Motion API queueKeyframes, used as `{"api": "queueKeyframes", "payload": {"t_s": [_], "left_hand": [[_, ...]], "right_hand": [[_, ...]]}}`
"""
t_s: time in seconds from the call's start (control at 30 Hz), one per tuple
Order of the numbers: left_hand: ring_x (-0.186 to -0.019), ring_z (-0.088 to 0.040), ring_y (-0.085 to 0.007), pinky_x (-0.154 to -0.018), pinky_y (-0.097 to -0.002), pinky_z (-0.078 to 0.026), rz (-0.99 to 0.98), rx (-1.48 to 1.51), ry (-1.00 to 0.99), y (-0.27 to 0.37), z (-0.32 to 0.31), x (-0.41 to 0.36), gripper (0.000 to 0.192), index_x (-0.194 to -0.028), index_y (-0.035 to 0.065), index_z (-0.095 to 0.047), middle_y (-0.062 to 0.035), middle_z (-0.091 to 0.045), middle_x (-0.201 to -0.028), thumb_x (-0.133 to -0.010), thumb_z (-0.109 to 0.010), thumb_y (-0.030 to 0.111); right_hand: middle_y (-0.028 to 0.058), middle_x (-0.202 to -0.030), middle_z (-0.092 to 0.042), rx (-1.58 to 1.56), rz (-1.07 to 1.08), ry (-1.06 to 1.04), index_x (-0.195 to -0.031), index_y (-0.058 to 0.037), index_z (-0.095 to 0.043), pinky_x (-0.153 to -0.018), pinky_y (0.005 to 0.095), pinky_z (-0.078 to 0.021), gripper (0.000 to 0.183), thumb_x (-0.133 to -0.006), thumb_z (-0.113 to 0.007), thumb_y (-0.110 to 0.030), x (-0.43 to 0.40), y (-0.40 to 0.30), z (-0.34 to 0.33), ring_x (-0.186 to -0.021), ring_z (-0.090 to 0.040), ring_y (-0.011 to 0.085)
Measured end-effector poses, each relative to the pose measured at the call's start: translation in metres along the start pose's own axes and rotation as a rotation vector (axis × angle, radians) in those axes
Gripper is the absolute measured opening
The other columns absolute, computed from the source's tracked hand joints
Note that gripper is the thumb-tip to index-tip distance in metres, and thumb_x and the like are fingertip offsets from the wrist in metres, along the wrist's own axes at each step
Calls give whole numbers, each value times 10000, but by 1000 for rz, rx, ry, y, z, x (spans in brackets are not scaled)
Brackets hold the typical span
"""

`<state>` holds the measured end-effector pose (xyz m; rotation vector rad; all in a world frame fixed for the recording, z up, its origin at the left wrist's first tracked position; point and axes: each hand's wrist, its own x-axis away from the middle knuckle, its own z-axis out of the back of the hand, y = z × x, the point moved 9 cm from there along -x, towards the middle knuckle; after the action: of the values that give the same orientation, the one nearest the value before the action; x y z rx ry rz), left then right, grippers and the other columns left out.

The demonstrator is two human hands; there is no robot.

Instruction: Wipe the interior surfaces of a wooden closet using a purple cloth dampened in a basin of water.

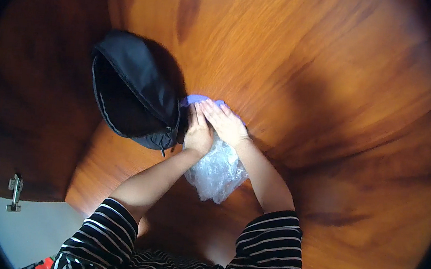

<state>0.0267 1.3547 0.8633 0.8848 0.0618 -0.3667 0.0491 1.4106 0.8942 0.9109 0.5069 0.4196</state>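
Both hands lie side by side, palms down, on a clear plastic bag [218,169] with something purple [197,100] at its far end; whether the purple thing is inside the bag I cannot tell. My left hand [199,133] rests over the left part, fingers pointing away from me. Slanting across from the right, my right hand [227,124] presses flat, its fingertips close to the left ones. Just left of my left hand sits a black fabric bag [147,77], its zipped mouth gaping towards the left and its inside dark.
All of this lies on a glossy brown wood-grain surface [248,40]. A metal hinge [15,193] is fixed to a dark wood panel at the lower left. Beyond that panel's edge a pale surface [35,226] shows, with a red and black object [44,264] at the bottom.
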Motion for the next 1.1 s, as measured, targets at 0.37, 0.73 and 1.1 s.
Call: {"api": "queueKeyframes", "payload": {"t_s": [0.37,0.73,1.1], "left_hand": [[-1429,-122,-463,-1183,-455,-152,32,-53,-214,-20,-35,18,819,-1469,-101,-68,-348,-117,-1516,-874,-541,204],[-1351,-253,-493,-1132,-606,-132,-707,-227,209,174,52,5,625,-1473,13,-276,-286,-265,-1467,-950,-525,249],[-1142,-477,-338,-1047,-562,-310,-1184,-396,383,242,77,-17,646,-1435,225,-422,-117,-516,-1236,-835,-652,291]], "right_hand": [[-36,-1587,-224,-221,-24,-91,-1521,-135,-251,-1194,358,-122,601,-946,-367,-260,32,-28,-22,-1456,-190,112],[-27,-1529,-334,-133,-495,149,-1471,-208,-381,-1133,438,-241,572,-907,-483,-219,83,165,60,-1413,-282,197],[82,-1433,-433,-132,-815,449,-1355,-124,-495,-1022,553,-336,577,-799,-642,-165,108,216,80,-1295,-435,305]]}}
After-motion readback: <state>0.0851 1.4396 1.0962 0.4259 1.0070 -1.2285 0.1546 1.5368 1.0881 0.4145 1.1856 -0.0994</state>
